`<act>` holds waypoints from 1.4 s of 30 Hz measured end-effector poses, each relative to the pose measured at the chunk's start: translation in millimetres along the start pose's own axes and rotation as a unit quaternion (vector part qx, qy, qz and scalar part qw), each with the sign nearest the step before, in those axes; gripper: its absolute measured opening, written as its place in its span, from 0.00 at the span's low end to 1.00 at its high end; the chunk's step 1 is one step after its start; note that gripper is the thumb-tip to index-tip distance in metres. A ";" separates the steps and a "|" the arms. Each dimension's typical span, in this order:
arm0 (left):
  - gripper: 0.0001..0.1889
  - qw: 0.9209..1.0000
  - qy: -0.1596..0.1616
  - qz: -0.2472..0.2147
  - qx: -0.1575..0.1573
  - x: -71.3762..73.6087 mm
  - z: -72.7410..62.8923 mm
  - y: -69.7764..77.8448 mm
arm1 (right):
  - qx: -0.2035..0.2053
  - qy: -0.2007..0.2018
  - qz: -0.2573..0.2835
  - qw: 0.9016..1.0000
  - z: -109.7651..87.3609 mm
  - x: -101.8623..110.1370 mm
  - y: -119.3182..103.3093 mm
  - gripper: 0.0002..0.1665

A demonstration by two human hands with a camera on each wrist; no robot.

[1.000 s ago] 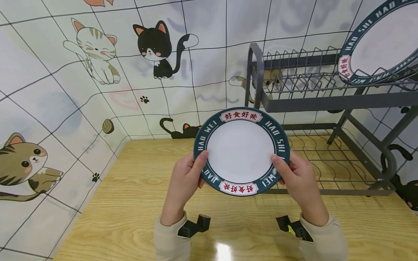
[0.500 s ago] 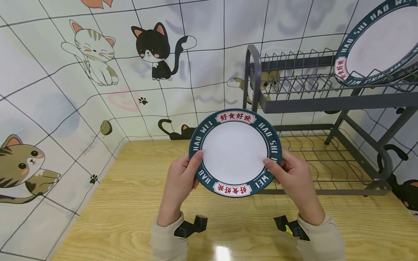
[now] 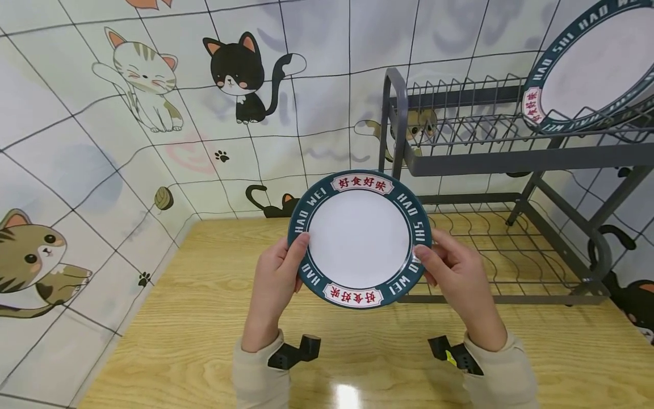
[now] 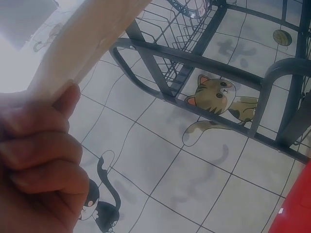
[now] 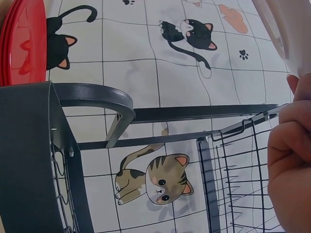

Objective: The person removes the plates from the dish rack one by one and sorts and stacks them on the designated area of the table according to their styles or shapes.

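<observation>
A round white plate (image 3: 360,238) with a dark teal rim and red lettering is held up in front of the body in the head view, its face tilted toward the camera. My left hand (image 3: 276,278) grips its left edge, the thumb on the rim and the fingers behind. At the opposite edge my right hand (image 3: 460,278) pinches the rim between thumb and fingers. The left wrist view shows the curled fingers of the left hand (image 4: 43,160) under the plate's pale underside (image 4: 82,48). In the right wrist view the right hand (image 5: 291,165) is partly cut off.
A grey two-tier dish rack (image 3: 511,162) stands at the right, with a larger teal-rimmed plate (image 3: 598,62) leaning on its upper tier. Glossy red stacked rims (image 5: 29,43) show in the right wrist view. Behind the wooden table (image 3: 204,318) is a tiled wall (image 3: 327,91) with cat drawings.
The plate has shifted slightly left, both hands still on it. My right thumb, earlier at the white centre's edge, now lies on the teal rim. The head view has shifted slightly.
</observation>
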State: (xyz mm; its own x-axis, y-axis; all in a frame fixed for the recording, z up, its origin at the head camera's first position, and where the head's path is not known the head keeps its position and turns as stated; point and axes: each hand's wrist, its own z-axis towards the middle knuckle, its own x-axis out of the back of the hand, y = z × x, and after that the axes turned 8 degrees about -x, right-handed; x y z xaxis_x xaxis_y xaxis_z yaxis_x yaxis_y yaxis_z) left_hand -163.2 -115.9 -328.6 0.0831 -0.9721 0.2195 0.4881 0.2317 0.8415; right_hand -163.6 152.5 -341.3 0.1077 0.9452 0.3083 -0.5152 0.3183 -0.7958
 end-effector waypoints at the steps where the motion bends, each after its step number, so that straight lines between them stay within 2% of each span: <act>1: 0.20 1.000 0.003 0.000 -0.003 0.3 0.5 -0.7 | 0.005 0.000 0.003 1.000 0.3 0.2 0.4 0.14; 6: 0.21 1.000 0.010 -0.006 -0.014 0.8 2.3 -0.3 | 0.031 -0.003 0.015 0.999 1.8 0.6 2.6 0.11; 11: 0.21 1.000 0.012 -0.005 -0.012 1.5 1.7 -0.6 | 0.037 -0.007 0.014 0.999 2.0 0.2 4.6 0.10; 17: 0.20 1.000 0.018 -0.009 -0.012 2.2 0.6 -1.4 | 0.036 -0.014 0.011 0.999 1.7 0.1 4.9 0.08; 34: 0.20 0.998 0.055 -0.043 0.000 2.5 -0.5 -4.1 | 0.030 -0.030 -0.015 0.999 1.2 -2.2 6.8 0.11; 42: 0.21 0.997 0.079 -0.011 0.002 5.3 0.3 -6.7 | 0.015 -0.037 -0.045 0.998 2.7 -7.7 7.2 0.10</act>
State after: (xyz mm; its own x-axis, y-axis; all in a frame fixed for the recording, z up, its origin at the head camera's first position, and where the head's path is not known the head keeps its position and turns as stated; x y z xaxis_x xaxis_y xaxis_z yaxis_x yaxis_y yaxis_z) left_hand -166.3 -122.6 -332.9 0.2082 -0.9706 0.1209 0.4884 0.2103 0.8469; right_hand -170.4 147.3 -348.0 0.0924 0.9043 0.4168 -0.5321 0.3986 -0.7470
